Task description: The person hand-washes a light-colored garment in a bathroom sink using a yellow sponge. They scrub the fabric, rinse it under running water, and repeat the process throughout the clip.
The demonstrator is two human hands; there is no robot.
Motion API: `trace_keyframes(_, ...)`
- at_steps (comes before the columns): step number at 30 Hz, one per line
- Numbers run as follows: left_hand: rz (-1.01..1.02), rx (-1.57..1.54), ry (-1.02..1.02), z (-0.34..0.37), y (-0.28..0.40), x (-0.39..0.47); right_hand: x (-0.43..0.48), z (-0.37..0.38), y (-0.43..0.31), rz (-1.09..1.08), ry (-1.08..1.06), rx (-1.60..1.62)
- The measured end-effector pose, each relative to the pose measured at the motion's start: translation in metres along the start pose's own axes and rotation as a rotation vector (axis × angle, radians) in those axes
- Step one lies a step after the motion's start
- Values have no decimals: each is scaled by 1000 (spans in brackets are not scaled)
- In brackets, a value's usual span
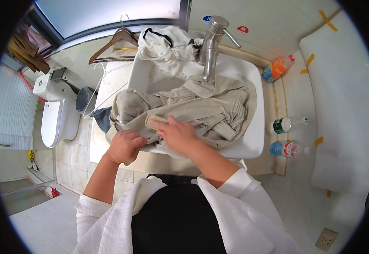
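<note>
A beige garment (pixel 197 108) lies bunched in a white sink (pixel 258 127) and hangs over its near left edge. My left hand (pixel 125 146) grips the cloth at the near left rim, its fingers curled. My right hand (pixel 179 133) holds a light-coloured scrubbing brush or block (pixel 155 122), which rests on the garment; whether it has bristles underneath is hidden. Above the cloth stands a metal faucet (pixel 210 54), its spout end touching or just over the garment. Some greyish water (pixel 167 84) shows behind the cloth.
A white garment with black trim (pixel 168 44) lies over the sink's back left corner. Wooden hangers (pixel 116 43) and a white wire hanger (pixel 99 85) are at the left, near dark blue cloth (pixel 103 118). Several plastic bottles (pixel 278 68) line the right ledge. A toilet (pixel 52 122) and bucket (pixel 84 98) stand left.
</note>
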State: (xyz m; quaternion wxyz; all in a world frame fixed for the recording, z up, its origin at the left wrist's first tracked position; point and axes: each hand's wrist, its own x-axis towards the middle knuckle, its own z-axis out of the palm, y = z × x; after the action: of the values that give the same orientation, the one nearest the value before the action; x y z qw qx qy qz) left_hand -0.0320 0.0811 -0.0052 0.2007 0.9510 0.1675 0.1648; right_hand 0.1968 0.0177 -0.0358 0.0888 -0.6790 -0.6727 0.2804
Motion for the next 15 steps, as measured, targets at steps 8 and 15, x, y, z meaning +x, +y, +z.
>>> trace_keyframes(8,-97,-61,102,6,0,2,6,-45,88,449,134,-57)
trace_keyframes(15,-293,29,196,16,2,4,6,4,-7,-80,-83,-103)
